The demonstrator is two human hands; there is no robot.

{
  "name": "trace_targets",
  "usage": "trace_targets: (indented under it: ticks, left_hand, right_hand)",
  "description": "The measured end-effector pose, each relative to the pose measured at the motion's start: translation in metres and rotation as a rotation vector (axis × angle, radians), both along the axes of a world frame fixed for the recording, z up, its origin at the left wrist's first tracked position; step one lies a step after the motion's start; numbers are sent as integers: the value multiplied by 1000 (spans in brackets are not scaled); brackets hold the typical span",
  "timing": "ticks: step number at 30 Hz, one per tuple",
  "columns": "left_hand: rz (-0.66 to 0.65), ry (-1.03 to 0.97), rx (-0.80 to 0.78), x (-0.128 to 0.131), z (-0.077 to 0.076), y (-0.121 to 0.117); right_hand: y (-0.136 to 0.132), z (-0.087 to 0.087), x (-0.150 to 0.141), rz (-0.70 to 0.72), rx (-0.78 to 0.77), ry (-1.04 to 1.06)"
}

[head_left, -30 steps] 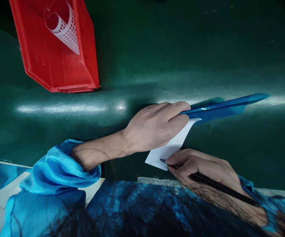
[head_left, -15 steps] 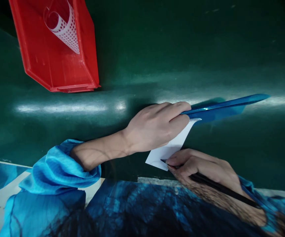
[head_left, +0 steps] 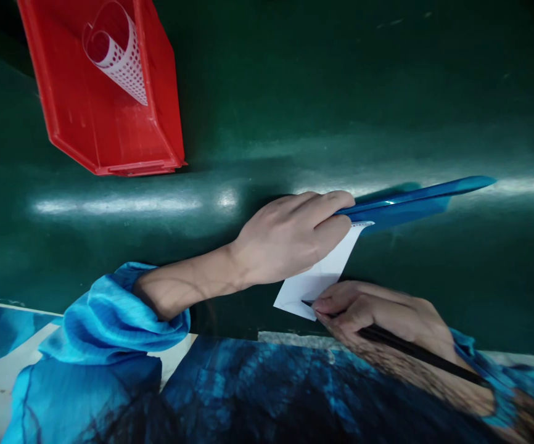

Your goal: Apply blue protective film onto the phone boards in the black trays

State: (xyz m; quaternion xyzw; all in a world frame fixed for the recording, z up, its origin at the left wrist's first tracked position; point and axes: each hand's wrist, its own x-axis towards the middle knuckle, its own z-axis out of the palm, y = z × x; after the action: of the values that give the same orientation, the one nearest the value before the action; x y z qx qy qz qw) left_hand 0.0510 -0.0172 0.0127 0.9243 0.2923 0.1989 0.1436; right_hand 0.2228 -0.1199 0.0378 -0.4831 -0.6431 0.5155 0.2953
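Note:
My left hand [head_left: 290, 237] is closed, its thumb and fingers pinching a glossy, see-through blue plastic film [head_left: 424, 191] that sticks out to the right. Under the same hand a white sheet [head_left: 327, 271] slants down towards me. A row of tiny dots runs along its far edge, and the rest is covered by the hand. My right hand [head_left: 378, 311] grips slim black pointed tweezers [head_left: 424, 354]. Their dark tip is at the sheet's near corner; whether it pinches the corner I cannot tell.
A red plastic bin [head_left: 165, 117] stands at the upper left, with a curled white perforated sheet [head_left: 128, 71] inside. Below lies a shiny green tabletop [head_left: 341, 98]. Its near edge runs just in front of my body, under both forearms.
The blue film's far end has shifted slightly to the left. Both hands keep nearly the same place and grip, and the tip stays at the sheet's corner.

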Motion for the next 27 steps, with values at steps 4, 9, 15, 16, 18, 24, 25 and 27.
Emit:
trace_targets:
  ticks: [4,9,15,16,18,24,25,27]
  left_hand:
    - [-1,2,-10,1,0,0]
    - [0,-16,12,1,-2,0]
    - [6,-11,8,1,-1,0]
    - [6,-11,7,1,-1,0]
    - [3,-17,8,1,-1,-1]
    - [4,-24,7,1,-1,-1]
    - [1,-26,7,1,-1,-1]
    - [4,-28,5,1,-1,0]
  right_hand:
    - [-1,-1,0,14,1,16]
    - [-4,-2,1,3,3,18]
    - [-4,-3,1,33,8,27]
    - [-3,-3,1,37,5,25]
    - [-3,-3,1,40,1,19]
    - [-2,-1,0,44,-14,1]
    - [-2,-1,0,39,-11,0]
    - [-2,-1,-1,22,1,-1]
